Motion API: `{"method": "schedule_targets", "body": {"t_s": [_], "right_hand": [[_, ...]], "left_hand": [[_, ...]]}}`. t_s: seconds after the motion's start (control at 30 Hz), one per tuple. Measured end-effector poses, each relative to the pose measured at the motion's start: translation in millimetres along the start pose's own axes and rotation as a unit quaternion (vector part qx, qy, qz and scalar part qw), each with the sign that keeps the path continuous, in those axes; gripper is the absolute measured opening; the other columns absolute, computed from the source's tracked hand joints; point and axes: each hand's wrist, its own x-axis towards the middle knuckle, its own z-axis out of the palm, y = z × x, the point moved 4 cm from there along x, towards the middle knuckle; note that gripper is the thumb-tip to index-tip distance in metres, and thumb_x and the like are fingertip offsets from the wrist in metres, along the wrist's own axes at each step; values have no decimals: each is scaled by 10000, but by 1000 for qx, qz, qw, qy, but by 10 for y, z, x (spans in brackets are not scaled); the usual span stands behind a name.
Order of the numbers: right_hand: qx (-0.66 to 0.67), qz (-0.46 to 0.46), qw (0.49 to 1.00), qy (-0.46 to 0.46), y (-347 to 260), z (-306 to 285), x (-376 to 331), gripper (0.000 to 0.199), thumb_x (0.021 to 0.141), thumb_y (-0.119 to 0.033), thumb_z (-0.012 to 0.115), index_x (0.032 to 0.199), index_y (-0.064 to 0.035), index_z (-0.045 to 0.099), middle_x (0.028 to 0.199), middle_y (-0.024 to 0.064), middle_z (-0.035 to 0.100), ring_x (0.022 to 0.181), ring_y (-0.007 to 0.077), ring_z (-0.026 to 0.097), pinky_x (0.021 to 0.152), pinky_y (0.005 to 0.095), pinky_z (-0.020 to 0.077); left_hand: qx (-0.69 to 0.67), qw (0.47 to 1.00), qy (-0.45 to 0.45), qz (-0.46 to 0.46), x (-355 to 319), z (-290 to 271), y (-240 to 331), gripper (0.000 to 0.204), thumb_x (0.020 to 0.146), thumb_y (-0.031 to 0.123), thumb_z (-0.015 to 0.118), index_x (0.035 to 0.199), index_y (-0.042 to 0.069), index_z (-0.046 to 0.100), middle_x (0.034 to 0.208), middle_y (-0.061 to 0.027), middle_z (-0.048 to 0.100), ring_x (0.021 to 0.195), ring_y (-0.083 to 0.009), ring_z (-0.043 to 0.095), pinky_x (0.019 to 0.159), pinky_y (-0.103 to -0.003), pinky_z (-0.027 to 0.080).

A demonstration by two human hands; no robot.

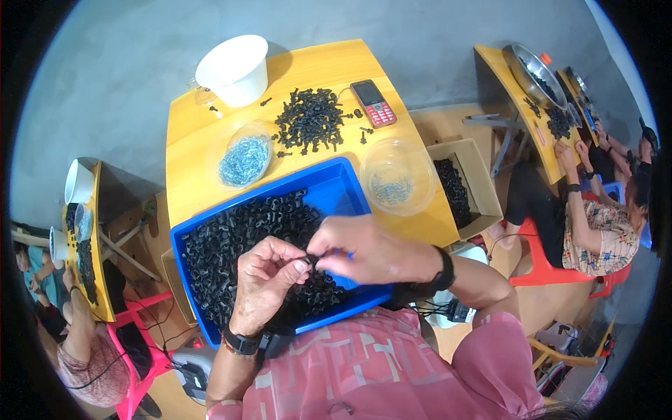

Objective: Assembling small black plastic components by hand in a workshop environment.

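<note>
Left hand: thumb and fingers pinched on a small black part. Right hand: fingertips closed on the same part, above the smooth, rectangular blue tray. Tray contents: heaped, curved black pieces. Farther, on the yellow wood-grained worktop: two round transparent bowls containing shiny metallic pieces; a loose black pile; a keypad phone; a tapered white bucket.

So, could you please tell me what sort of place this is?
Probably a small workshop for handwork: a blue tray heaped with small black parts, a clear bowl of small metal pieces, and other people seated at similar yellow tables on both sides.
</note>
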Motion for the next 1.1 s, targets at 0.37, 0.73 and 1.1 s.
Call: {"method": "schedule_targets", "body": {"t_s": [0.37,0.73,1.1], "right_hand": [[-316,200,927,28,826,-1047,5,148,837,-86,616,831,52,671,847,267,653,838,439,644,769,467,519],[-354,215,910,-5,993,-926,74,136,801,-78,604,798,42,668,832,265,651,819,435,642,756,479,515],[-380,187,906,-12,931,-928,25,199,842,-106,568,774,72,627,832,294,635,826,457,628,741,499,506]], "left_hand": [[-94,992,74,33,131,-151,-82,143,922,30,659,1052,-30,667,855,-96,706,720,-117,661,666,-247,560],[-93,992,76,26,88,-200,-71,131,924,52,662,1028,-26,662,853,-93,691,736,-143,659,654,-275,550],[-98,992,73,25,98,-194,-76,123,926,56,662,1021,-21,658,851,-94,692,731,-141,657,661,-271,551]]}}
